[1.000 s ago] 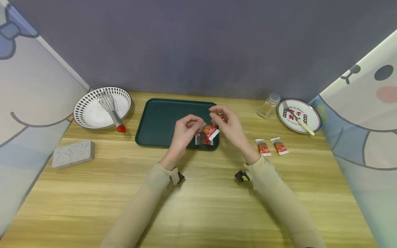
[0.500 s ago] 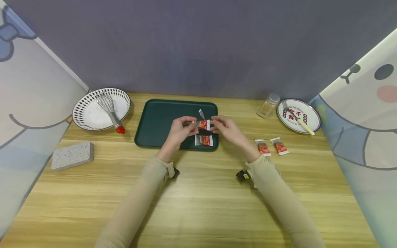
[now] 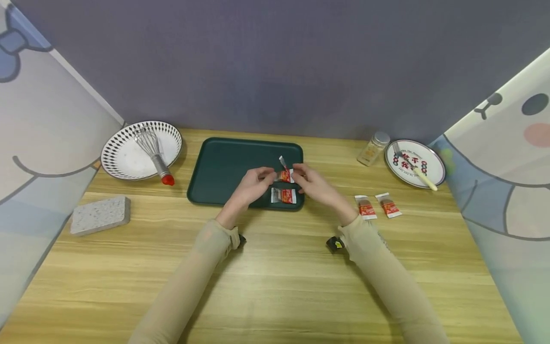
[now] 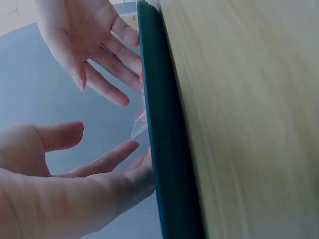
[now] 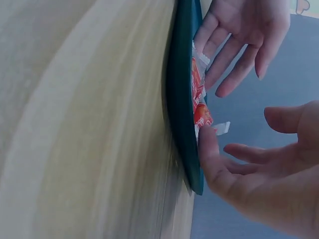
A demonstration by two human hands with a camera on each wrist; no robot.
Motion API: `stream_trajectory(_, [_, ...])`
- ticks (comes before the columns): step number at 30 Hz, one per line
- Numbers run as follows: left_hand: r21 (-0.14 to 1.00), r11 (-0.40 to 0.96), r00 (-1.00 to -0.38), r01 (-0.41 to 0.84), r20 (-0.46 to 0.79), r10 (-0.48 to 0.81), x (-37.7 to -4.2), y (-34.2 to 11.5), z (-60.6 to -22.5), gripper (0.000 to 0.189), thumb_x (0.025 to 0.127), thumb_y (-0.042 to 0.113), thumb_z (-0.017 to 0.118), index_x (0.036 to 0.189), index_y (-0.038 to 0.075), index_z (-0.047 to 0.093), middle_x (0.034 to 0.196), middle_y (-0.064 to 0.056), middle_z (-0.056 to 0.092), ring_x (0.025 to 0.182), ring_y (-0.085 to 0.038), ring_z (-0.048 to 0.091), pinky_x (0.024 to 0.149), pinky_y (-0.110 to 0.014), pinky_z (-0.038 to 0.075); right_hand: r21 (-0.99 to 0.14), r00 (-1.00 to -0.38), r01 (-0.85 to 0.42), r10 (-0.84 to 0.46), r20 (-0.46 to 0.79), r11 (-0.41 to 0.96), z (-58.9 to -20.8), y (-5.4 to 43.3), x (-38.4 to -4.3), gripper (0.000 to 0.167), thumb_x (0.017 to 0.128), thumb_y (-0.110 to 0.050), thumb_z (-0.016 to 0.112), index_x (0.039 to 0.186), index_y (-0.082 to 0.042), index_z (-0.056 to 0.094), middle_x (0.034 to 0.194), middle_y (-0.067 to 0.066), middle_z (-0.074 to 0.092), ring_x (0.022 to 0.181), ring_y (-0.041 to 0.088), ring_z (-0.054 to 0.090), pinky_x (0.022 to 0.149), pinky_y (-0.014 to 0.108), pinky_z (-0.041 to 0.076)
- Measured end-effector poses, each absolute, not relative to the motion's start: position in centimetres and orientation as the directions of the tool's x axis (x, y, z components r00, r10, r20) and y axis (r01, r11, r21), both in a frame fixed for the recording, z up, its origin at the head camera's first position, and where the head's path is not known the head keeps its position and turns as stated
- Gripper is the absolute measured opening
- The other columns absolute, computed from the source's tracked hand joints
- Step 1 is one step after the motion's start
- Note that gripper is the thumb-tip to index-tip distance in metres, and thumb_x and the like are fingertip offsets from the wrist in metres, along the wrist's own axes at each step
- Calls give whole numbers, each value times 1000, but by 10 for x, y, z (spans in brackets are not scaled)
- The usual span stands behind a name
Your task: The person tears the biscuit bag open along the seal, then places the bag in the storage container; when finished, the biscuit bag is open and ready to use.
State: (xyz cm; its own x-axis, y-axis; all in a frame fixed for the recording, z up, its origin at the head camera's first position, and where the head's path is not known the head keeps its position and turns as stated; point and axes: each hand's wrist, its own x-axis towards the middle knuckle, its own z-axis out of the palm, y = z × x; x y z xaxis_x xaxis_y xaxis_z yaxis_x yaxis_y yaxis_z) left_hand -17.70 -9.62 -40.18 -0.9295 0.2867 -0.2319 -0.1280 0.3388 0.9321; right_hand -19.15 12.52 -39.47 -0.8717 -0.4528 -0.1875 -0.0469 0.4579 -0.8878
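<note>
Both hands are over the right part of a dark green tray (image 3: 227, 165). Between them lies a small red-and-clear wrapped snack packet (image 3: 284, 176). My left hand (image 3: 252, 185) is at its left end and my right hand (image 3: 317, 185) at its right end. In the left wrist view, the left hand's thumb stands well apart from its fingers. The right wrist view shows the right hand's fingertips (image 5: 207, 133) right at the packets, its thumb raised away. A second packet (image 3: 283, 195) lies flat along the tray's front. Behind the middle packet, a further wrapper end (image 3: 282, 161) sticks up at a slant.
Two more packets (image 3: 365, 207) lie on the wooden table (image 3: 283, 286) at right. Behind them are a spice jar (image 3: 373, 149) and a plate (image 3: 394, 168) bearing a fork (image 3: 418, 173). At left are a patterned bowl (image 3: 116, 155), a whisk (image 3: 158, 162) and a grey stone block (image 3: 100, 216).
A packet held up in the left hand has come down into the tray behind the front packet. The right hand has lowered to its other end, and the fingers have loosened.
</note>
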Motion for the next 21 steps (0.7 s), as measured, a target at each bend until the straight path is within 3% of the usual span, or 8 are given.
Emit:
stream_trajectory(4, [929,350,-931,-118,-226,286,-174,-98,-400,51,117,26,49,158,-3,46,156,-20,52,143,-37,51,117,-52,42,-859,-871,-73,-451,-192,506,-395,123,-191,53,118,-14,36,162,14,26,157,36,42,138,46,51,97,53,56])
stream_trajectory(10, [930,359,-944,-84,-189,270,-170,-98,-400,52,116,26,49,159,-3,45,161,-22,46,147,-40,46,117,-53,41,-845,-893,-114,-427,-144,523,-391,125,-184,51,118,-10,37,162,14,27,157,36,42,139,47,50,104,57,52])
stream_trajectory(17, [920,355,-972,165,90,219,-156,-78,-392,39,113,12,53,146,-9,59,141,-27,60,126,-41,63,104,-51,54,-832,-943,-181,-332,-4,525,-371,161,-165,45,117,-9,40,155,14,39,143,35,56,124,50,62,103,60,52])
stream_trajectory(21, [939,299,-929,169,51,365,-147,-50,-385,41,115,16,50,149,-7,56,136,-24,66,121,-38,68,98,-46,56,-814,-959,-147,-283,-22,562,-360,201,-151,45,118,-13,37,154,14,42,145,35,56,126,50,61,103,60,52])
